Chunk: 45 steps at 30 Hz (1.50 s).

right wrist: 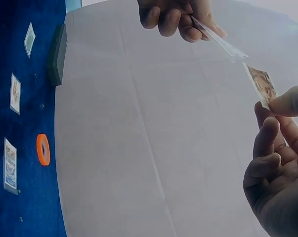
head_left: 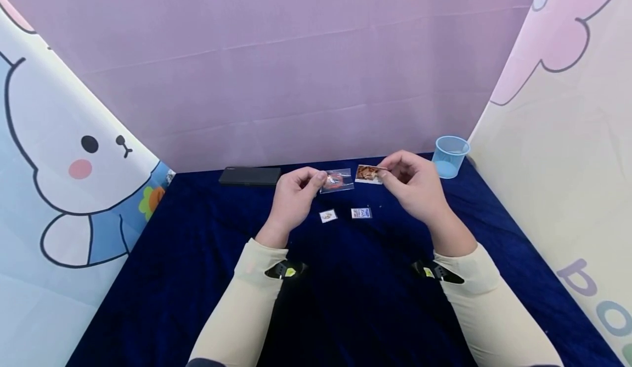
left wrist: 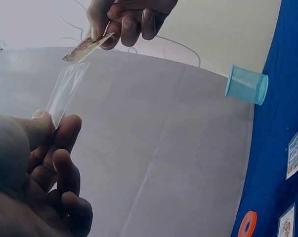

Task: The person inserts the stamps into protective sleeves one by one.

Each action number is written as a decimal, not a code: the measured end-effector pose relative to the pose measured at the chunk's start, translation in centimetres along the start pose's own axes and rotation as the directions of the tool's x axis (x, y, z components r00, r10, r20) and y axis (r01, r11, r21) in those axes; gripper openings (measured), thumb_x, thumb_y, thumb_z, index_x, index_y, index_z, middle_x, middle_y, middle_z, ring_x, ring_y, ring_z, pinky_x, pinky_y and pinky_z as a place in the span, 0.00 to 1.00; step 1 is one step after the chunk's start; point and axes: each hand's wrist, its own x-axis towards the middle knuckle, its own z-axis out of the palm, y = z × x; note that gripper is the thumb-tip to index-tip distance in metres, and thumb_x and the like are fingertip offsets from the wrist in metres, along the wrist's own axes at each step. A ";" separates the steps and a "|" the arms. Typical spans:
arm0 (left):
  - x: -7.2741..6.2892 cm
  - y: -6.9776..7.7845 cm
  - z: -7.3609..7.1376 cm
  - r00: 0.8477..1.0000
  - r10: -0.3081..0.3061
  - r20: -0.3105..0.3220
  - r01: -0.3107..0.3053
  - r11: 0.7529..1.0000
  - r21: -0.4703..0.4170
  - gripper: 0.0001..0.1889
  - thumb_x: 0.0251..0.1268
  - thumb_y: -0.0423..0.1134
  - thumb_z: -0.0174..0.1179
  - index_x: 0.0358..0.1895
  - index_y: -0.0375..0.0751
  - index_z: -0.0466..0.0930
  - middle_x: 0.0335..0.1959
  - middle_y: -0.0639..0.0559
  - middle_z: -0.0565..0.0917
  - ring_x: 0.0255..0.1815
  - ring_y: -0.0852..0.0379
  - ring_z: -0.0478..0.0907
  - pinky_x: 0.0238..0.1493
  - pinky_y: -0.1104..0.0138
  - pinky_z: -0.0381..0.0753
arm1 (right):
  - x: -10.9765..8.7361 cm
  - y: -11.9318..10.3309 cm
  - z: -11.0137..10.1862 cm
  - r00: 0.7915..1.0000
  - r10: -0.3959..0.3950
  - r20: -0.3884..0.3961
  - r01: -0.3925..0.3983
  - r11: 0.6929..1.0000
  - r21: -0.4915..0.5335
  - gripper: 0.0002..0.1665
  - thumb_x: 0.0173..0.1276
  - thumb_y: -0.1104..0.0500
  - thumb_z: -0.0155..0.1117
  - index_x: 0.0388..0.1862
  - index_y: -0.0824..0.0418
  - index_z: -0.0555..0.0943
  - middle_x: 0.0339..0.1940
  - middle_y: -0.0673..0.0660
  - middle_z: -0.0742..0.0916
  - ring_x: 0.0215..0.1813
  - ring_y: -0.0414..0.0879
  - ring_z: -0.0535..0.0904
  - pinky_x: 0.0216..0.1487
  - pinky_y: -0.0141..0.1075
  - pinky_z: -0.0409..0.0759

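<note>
My left hand (head_left: 292,199) pinches a small clear plastic sleeve (left wrist: 69,89) between thumb and index finger, near one end. Between the thumb and fingers of my right hand (head_left: 418,190) is a small picture card (right wrist: 262,81) with a brown print and a pale edge. Card and sleeve are held up above the table, close together, with a narrow gap between them in the head view. Beneath lie a small white card (head_left: 328,215) and a blue-and-white card (head_left: 361,213), flat on the dark blue cloth.
A black flat case (head_left: 250,175) lies at the back left. At the back right stands a light blue see-through cup (head_left: 450,158). An orange ring-shaped roll (right wrist: 39,149) and another small card (right wrist: 29,40) lie on the cloth (head_left: 197,279). Printed panels enclose the table's sides.
</note>
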 end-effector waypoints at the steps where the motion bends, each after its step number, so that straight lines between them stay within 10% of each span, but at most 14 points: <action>1: 0.0 0.0 0.0 1.000 0.001 0.001 -0.001 1.000 -0.001 0.13 0.79 0.46 0.62 0.37 0.44 0.90 0.29 0.54 0.83 0.25 0.53 0.67 0.30 0.64 0.67 | 0.0 0.0 0.0 1.000 -0.002 0.000 0.002 1.000 -0.001 0.04 0.69 0.71 0.70 0.41 0.67 0.86 0.25 0.55 0.85 0.20 0.42 0.69 0.21 0.32 0.66; 27: 0.0 0.1 -0.1 0.999 0.000 -0.034 0.000 1.000 0.006 0.14 0.78 0.45 0.64 0.35 0.39 0.89 0.24 0.50 0.77 0.26 0.53 0.70 0.29 0.66 0.68 | 0.0 -3.8 0.8 0.999 -0.010 0.040 0.013 0.996 -0.094 0.03 0.67 0.75 0.69 0.39 0.72 0.84 0.21 0.63 0.81 0.21 0.49 0.70 0.23 0.33 0.68; 45: -0.1 -0.1 0.1 1.000 -0.016 -0.015 0.016 1.000 -0.004 0.16 0.79 0.47 0.63 0.36 0.41 0.90 0.24 0.49 0.79 0.25 0.53 0.70 0.29 0.65 0.69 | -0.2 0.5 0.4 0.999 -0.001 0.042 0.004 0.997 -0.073 0.03 0.70 0.67 0.72 0.40 0.62 0.87 0.22 0.55 0.82 0.22 0.46 0.71 0.23 0.33 0.68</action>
